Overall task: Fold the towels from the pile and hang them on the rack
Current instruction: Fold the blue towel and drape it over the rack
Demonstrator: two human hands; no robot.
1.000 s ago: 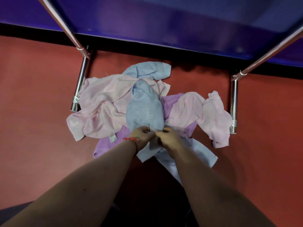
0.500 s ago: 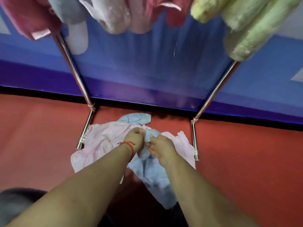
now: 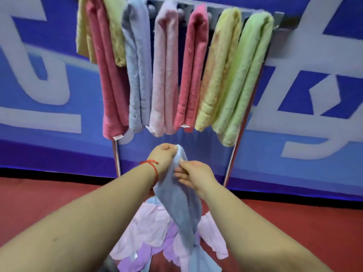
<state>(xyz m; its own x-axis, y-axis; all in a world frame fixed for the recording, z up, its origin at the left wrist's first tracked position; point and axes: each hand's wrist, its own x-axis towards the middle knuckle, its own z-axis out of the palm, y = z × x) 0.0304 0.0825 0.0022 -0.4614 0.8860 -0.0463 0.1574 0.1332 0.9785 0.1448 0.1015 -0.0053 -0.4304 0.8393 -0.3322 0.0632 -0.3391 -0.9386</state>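
Fingers of left hand [image 3: 163, 156] and right hand [image 3: 193, 173] grasp the pale blue terry towel [image 3: 181, 205], now lifted off the floor pile [image 3: 149, 228]; folding follows.

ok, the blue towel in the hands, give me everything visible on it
The light blue towel looks like soft terry, unfolded and bunched into a long twisted drape. The left hand grips its top end in a fist; the right hand pinches it just below. It hangs down in front of the rack, its lower end trailing over the pile of pink and purple towels on the red floor. No label is visible.
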